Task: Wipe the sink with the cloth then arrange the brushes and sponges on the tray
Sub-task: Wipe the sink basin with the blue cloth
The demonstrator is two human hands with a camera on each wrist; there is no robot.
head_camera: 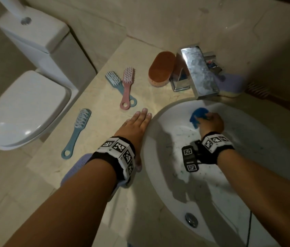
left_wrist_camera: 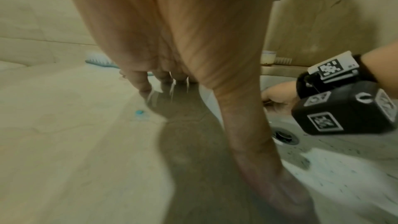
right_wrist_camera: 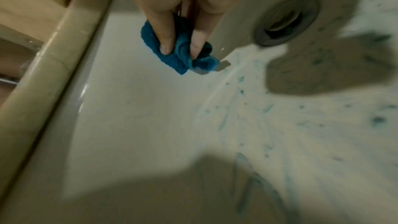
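Observation:
My right hand (head_camera: 210, 121) grips a bunched blue cloth (head_camera: 198, 116) against the far wall of the white sink (head_camera: 167, 175), below the faucet. In the right wrist view its fingers (right_wrist_camera: 165, 40) pinch the cloth (right_wrist_camera: 183, 60), and blue streaks mark the basin. My left hand (head_camera: 139, 122) lies flat on the beige counter at the sink's left rim, fingers straight. A pink brush (head_camera: 127, 86) crosses a blue brush (head_camera: 115, 82) beyond it. Another blue brush (head_camera: 78, 132) lies further left. An orange sponge (head_camera: 161, 68) sits beside the faucet.
A chrome faucet (head_camera: 197, 72) overhangs the sink's far edge, with a purple-and-yellow sponge (head_camera: 229, 86) and a reddish brush (head_camera: 272, 97) to its right. A purple item (head_camera: 76, 168) shows under my left forearm. The drain (head_camera: 191, 219) is near me. A white toilet (head_camera: 26, 107) stands left of the counter.

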